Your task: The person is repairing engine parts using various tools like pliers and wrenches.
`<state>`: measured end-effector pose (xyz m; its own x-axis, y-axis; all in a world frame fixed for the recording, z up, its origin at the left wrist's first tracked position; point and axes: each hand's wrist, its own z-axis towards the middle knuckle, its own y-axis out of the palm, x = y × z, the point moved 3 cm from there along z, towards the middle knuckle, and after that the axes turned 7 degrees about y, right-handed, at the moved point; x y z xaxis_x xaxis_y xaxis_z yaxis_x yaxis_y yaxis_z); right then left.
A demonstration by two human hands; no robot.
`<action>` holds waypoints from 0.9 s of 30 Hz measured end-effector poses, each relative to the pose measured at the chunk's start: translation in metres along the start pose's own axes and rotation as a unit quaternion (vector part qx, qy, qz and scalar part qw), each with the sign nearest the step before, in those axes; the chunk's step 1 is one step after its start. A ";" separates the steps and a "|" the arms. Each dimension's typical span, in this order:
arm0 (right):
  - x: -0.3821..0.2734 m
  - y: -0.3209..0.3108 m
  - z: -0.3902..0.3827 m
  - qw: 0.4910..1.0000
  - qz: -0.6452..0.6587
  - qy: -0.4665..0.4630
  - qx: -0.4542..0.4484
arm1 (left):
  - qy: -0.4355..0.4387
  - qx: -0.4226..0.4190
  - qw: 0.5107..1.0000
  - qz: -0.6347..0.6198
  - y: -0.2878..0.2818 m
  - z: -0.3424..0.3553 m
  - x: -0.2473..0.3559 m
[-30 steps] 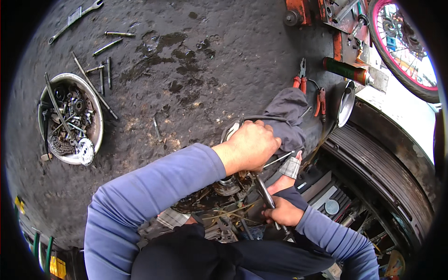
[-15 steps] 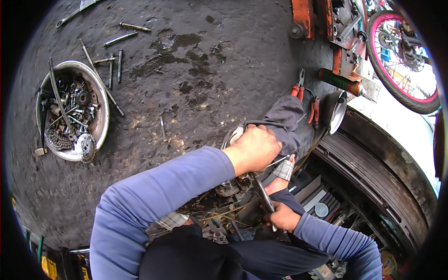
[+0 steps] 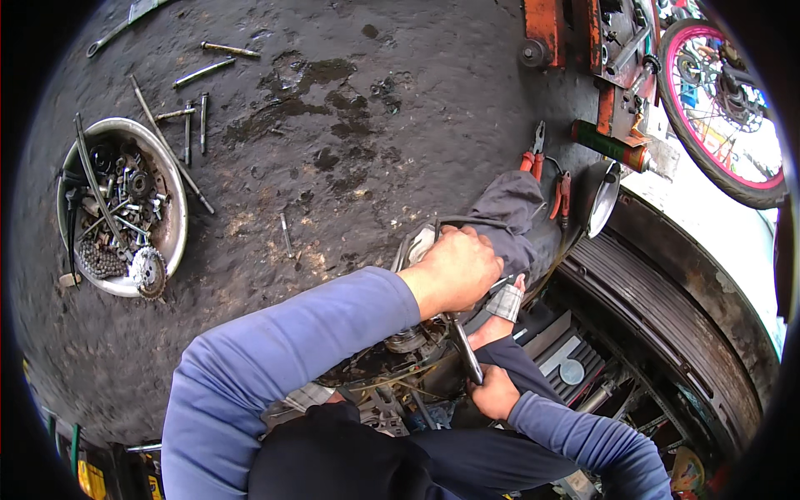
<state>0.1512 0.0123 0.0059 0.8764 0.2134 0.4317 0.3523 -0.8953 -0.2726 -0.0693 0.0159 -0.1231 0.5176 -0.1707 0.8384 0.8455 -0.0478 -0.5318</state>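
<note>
My left hand [image 3: 457, 265] is closed, knuckles up, over greasy machine parts [image 3: 407, 340] between my legs. What its fingers grip is hidden; a dark bent bar [image 3: 477, 220] shows just beyond the knuckles. From beneath this hand a shiny metal tool handle [image 3: 467, 354] slants down to the right. Around its lower end my right hand [image 3: 496, 392] is closed, with its thumb side toward the handle. The working end of the tool is covered by my left hand. A dark grey cloth [image 3: 510, 208] lies just past my left hand.
A metal bowl [image 3: 176, 225] of bolts, chain and a sprocket [image 3: 149, 272] stands at the left. Long bolts [image 3: 204, 72] lie on the dirty floor. Red-handled pliers [image 3: 537, 154], a spray can [image 3: 608, 143] and an orange stand [image 3: 543, 33] are at the upper right. A tool drawer [image 3: 571, 367] is right.
My right hand and the tool handle have swung slightly left, and less of the handle sticks out past my fingers. My left hand stays put. The bowl and bolts appear shifted slightly left.
</note>
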 end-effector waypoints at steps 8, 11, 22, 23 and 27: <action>0.002 0.000 -0.001 0.998 0.024 -0.055 0.012 | 0.011 0.005 1.000 -0.019 0.002 0.003 -0.001; -0.003 0.004 -0.007 0.998 0.031 -0.051 0.008 | 0.015 0.018 0.999 -0.026 0.006 -0.003 -0.003; 0.037 0.052 0.037 0.970 0.107 -0.191 0.102 | 0.057 0.022 0.996 -0.064 0.005 -0.002 -0.010; 0.039 0.056 0.044 0.970 0.110 -0.192 0.103 | 0.057 0.019 0.996 -0.064 0.006 -0.001 -0.009; 0.050 0.067 0.061 0.952 0.126 -0.233 0.153 | 0.066 0.007 0.996 -0.062 0.001 0.003 -0.009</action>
<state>0.2389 -0.0129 -0.0432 0.9714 0.2203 -0.0888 0.1280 -0.8004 -0.5856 -0.0734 0.0201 -0.1308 0.3875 -0.2922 0.8743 0.9043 -0.0641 -0.4222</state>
